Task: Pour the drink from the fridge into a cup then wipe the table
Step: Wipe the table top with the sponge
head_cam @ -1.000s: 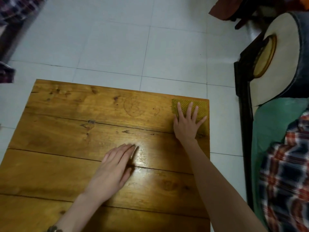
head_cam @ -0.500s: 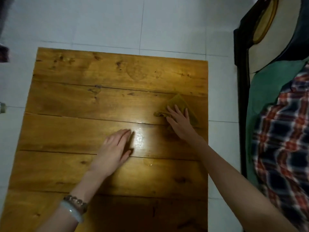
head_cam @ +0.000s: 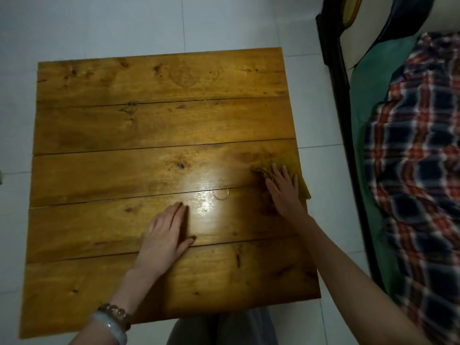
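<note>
A low wooden plank table (head_cam: 124, 133) fills the middle of the view. My right hand (head_cam: 283, 190) presses flat on a yellow-brown cloth (head_cam: 291, 161) at the table's right edge; the cloth is bunched under my fingers and partly hidden by them. My left hand (head_cam: 166, 235) lies flat on the bare wood near the middle, fingers together, holding nothing. A faint wet ring mark (head_cam: 221, 194) shines on the wood between my hands. No cup or drink is in view.
White floor tiles (head_cam: 124, 26) surround the table. A dark-framed bed or sofa (head_cam: 333, 70) with a green sheet (head_cam: 368, 95) and a plaid blanket (head_cam: 423, 158) runs close along the right. My knees (head_cam: 224, 327) show under the near edge.
My right hand has dragged the cloth from the far right corner toward me along the right edge, and the cloth has bunched up. My left hand stayed flat on the wood.
</note>
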Motion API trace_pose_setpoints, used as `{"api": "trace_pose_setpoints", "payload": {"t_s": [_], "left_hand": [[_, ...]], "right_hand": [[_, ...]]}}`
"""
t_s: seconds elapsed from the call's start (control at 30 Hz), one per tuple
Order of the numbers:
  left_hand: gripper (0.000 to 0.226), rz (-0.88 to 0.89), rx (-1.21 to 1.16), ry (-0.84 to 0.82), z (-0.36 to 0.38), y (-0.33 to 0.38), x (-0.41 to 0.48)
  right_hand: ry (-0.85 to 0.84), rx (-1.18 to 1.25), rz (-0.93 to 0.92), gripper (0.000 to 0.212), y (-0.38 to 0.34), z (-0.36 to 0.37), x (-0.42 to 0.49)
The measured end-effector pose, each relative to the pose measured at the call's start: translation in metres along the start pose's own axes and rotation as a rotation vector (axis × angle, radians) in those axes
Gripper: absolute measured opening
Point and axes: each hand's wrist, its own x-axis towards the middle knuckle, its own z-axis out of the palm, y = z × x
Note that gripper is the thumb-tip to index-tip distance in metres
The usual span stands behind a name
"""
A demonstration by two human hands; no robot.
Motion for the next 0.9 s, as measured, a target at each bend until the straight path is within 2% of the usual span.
{"api": "trace_pose_setpoints", "payload": {"t_s": [0.17, 0.27, 0.4, 0.53, 0.6, 0.9], "left_hand": [[0.100, -0.032, 0.051, -0.038, 0.018, 0.005, -0.011], [0.106, -0.066, -0.029, -0.039, 0.030, 0.014, -0.011], [0.112, -0.214, -0.128, -0.040, 0.042, 0.026, -0.017], [0.123, -0.312, -0.162, -0.085, 0.054, 0.034, -0.025], [0.128, -0.342, -0.160, -0.106, 0.057, 0.038, -0.023], [0.137, -0.453, -0.186, -0.164, 0.058, 0.042, -0.018]], "right_hand": [[-0.002, -0.036, 0.029, 0.061, 0.014, 0.016, -0.029], [0.032, -0.052, 0.038, 0.060, 0.017, 0.029, -0.045], [0.018, -0.175, 0.003, 0.063, 0.027, 0.040, -0.066], [0.036, -0.568, -0.220, 0.061, 0.050, 0.040, -0.079], [0.025, -0.674, -0.301, 0.059, 0.060, 0.035, -0.078], [-0.046, -0.752, -0.628, 0.066, 0.075, 0.021, -0.049]]}}
